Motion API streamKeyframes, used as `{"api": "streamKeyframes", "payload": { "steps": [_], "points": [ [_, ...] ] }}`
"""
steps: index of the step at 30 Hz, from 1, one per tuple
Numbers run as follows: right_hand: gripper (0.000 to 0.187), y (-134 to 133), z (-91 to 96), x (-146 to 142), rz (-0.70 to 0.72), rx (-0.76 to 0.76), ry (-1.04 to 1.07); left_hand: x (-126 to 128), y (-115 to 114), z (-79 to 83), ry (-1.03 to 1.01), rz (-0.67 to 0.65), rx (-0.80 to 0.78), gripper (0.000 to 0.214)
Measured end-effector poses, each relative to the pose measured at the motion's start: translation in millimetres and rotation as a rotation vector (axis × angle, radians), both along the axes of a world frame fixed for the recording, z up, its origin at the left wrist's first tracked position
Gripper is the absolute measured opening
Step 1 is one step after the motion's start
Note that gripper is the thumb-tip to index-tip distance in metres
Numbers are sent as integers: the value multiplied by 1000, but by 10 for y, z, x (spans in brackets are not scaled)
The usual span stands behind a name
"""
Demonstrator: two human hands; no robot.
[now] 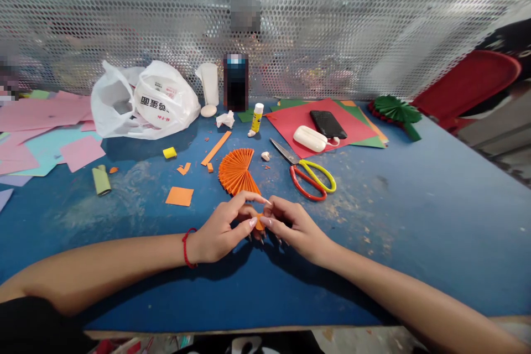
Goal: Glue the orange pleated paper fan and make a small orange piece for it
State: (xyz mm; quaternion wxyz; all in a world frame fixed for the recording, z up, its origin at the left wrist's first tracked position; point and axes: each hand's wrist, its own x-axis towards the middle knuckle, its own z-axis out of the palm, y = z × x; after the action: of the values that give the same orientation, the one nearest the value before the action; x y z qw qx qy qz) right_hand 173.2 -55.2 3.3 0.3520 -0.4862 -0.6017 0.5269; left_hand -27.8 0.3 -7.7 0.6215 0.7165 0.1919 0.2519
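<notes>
My left hand [226, 227] and my right hand [296, 227] meet near the front of the blue table. Between their thumbs and fingers they pinch a small piece of orange paper [259, 222], partly covered by the fingertips. Just beyond them lies a pleated orange paper fan [236, 170], spread nearly to a half circle. A pair of scissors [305, 168] with one red and one yellow handle rests right of the fan, blades pointing away. To the left are an orange paper rectangle [180, 196] and an orange paper strip [216, 147].
A yellow glue stick [257, 118] stands behind the fan. Farther back are a white plastic bag [143, 102], a dark blurred object [235, 86] and red paper [286, 127] under a black phone-like thing [329, 123]. Pink paper [45, 113] covers the left; a green paper rosette [394, 109] lies right.
</notes>
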Motion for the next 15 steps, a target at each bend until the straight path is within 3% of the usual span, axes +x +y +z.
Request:
{"api": "streamKeyframes", "payload": {
  "steps": [9, 15],
  "points": [
    [38, 31, -32, -26, -31, -9, 82, 18, -13, -2, -25, 31, -33, 21],
    [34, 20, 2, -24, 24, -35, 181, 19, -25, 22, -33, 40, 13, 12]
  ]
}}
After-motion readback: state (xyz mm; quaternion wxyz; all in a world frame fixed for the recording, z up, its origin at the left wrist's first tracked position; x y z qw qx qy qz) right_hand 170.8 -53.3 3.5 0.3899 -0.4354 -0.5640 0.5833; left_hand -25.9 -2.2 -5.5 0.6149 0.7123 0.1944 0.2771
